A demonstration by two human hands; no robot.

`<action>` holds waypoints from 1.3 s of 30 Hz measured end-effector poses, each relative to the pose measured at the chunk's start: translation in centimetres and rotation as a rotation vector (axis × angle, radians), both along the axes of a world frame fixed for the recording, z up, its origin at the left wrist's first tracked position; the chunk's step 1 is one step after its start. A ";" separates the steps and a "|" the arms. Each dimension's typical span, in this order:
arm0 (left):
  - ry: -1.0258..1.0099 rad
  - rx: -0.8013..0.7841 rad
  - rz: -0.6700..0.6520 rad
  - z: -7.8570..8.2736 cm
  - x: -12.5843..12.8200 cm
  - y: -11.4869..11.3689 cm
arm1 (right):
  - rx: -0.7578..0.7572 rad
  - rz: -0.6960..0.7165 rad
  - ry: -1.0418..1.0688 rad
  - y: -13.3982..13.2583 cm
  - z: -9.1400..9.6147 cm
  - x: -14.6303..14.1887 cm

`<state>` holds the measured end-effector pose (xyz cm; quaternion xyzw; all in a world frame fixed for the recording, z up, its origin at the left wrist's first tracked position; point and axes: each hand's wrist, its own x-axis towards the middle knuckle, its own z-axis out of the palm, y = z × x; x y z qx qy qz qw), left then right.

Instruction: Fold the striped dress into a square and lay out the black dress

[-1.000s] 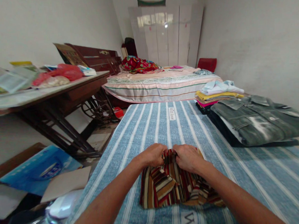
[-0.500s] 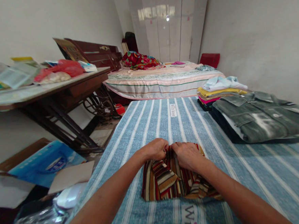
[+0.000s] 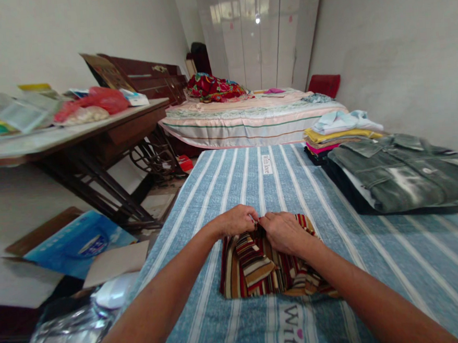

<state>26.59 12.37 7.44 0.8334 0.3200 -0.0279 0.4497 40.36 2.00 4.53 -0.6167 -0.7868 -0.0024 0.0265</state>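
Beneath the right grip (image 3: 284, 233), striped cloth (image 3: 270, 273)

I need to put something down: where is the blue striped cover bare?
Bare: the blue striped cover beyond the left hand and right hand, short of the bed, left of the folded stack; narrower, between striped garment and grey-green jacket. Crowded: at the hands and around stack and jacket.

1. Far of the striped garment (image 3: 255, 271), the blue cloth (image 3: 249, 183) lies open.
2. At right, a folded pile (image 3: 338, 134) and grey-green jacket (image 3: 405, 175) (the nearer) block passage.
3. Free cloth runs between jacket and right forearm (image 3: 372, 287).
4. Near left, the left forearm (image 3: 169, 293) bars a low crossing.
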 end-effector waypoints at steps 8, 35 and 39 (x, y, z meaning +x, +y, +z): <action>0.108 -0.043 0.193 -0.5 -1.7 0.3 | 0.012 -0.016 -0.008 -0.2 0.2 -0.1; -0.130 -0.026 0.381 -3.1 -3.3 -2.1 | -0.019 -0.059 0.039 0.4 0.0 0.2; -0.093 -0.150 0.455 -2.7 -3.4 -2.2 | 0.016 -0.004 0.068 0.2 0.2 0.1</action>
